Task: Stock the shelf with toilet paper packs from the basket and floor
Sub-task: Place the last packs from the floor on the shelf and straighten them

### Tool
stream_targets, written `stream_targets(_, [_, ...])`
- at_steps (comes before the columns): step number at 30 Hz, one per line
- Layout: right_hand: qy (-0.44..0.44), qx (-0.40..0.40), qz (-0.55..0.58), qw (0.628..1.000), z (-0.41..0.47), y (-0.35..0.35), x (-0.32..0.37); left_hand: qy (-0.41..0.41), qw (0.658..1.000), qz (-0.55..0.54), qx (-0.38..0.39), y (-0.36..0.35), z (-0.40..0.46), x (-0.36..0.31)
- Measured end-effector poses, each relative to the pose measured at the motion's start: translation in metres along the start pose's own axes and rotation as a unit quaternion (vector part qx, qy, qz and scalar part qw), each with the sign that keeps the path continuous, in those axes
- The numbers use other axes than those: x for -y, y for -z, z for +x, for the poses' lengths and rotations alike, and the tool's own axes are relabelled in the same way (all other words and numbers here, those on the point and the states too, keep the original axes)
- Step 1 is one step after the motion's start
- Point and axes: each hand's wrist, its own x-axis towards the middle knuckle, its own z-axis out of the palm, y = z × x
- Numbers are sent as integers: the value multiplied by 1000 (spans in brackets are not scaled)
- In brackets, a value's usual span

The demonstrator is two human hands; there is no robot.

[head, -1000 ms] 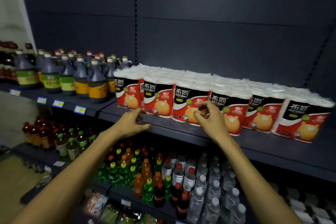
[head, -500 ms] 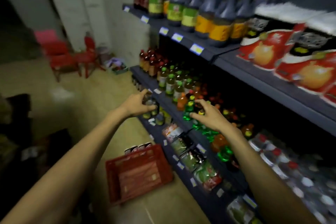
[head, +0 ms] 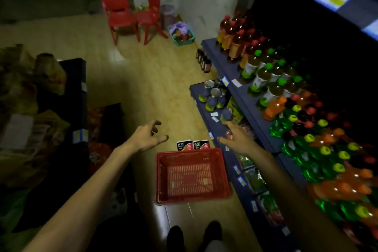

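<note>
A red plastic basket [head: 159, 178] stands on the wooden floor in front of my feet, with nothing visible inside it. Two toilet paper packs [head: 192, 145], white with red and black labels, stand upright on the floor just behind the basket's far rim. My left hand [head: 146, 136] hovers above the floor left of the packs, fingers loosely spread and holding nothing. To the right of the packs my right hand [head: 238, 138] hangs over the low shelf edge, fingers relaxed and holding nothing. The shelf with the stocked packs is out of view.
Shelves of drink bottles [head: 286, 96] and cans [head: 213, 96] run along the right. Red chairs [head: 131, 16] and a green bin [head: 181, 36] stand at the far wall. A dark counter with bagged goods [head: 41, 108] fills the left. My shoes [head: 192, 235] are at the bottom.
My view has swung from the shelf of toilet paper packs down to the floor. Both hands left the shelf and dropped toward the basket and the two packs behind it.
</note>
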Motion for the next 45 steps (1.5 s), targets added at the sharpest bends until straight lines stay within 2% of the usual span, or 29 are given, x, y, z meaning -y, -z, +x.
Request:
stream_targets(4, [-18, 39, 7, 999, 54, -20, -25, 15, 1000, -4, 17, -18, 44, 13])
stream_targets(10, [-57, 62, 53, 995, 140, -61, -83, 55, 998, -8, 28, -63, 127, 41])
stream_targets(14, [-71, 54, 40, 995, 202, -105, -132, 70, 997, -16, 35, -109, 199, 71])
stream_targets(19, [-82, 69, 53, 993, 278, -177, -189, 70, 996, -7, 46, -175, 293, 129])
stream_targets(25, [-101, 48, 49, 993, 381, -271, -259, 58, 996, 7, 63, -263, 425, 220])
stream_targets(33, [-117, 35, 30, 992, 492, -365, -353, 91, 988, 9, 124, -393, 576, 325])
stream_targets(37, [-115, 50, 4, 992, 524, -389, -381, 121, 974, 25, 188, -446, 621, 359])
stream_targets(45, [-126, 73, -19, 989, 557, -415, -406, 140, 964, -17, 225, -483, 653, 387])
